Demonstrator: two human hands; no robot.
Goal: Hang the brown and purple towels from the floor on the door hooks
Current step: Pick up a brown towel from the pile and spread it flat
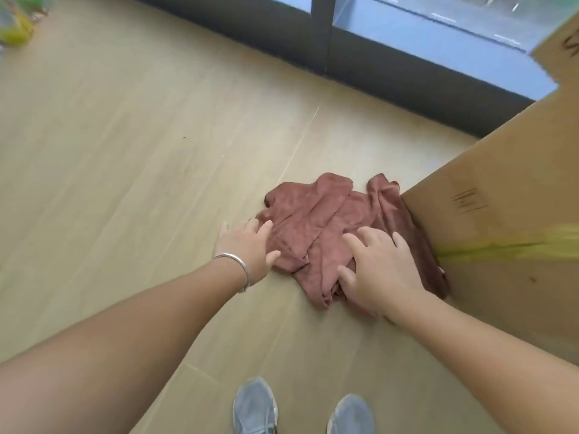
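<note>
**Ana:** Neither grip has closed on anything yet. Left hand [247, 245] is spread flat, fingertips touching the near-left edge of the brown towel [326, 223]. Right hand [380, 270] is also spread, fingers a little bent, over the towel's near-right part; I can't tell if it presses down or only hovers.

**Ben:** Where does the towel lie?

**Ana:** Crumpled on the wooden floor [125, 151], just ahead of the person's grey shoes [255, 405], its right edge against the cardboard box [501, 214]. No purple towel shows, nor any door hooks.

**Ben:** How will it handle?

**Ana:** Soft and light, I'd judge, limp rather than stiff. It won't break or slip. It's folded over itself in several layers, so a pinch in the middle would likely lift a bundle. Better to take a free corner or the hem, such as the flap at the far left or the edge under the left fingertips, and let it hang open.

**Ben:** Anything in the way?

**Ana:** The box crowds the right side; some cloth may be tucked against its wall, so pulling left and up looks easier. Beyond is a dark window frame [322, 32]. Far left, something yellow-green [14, 29], too blurred to name, well apart.
</note>
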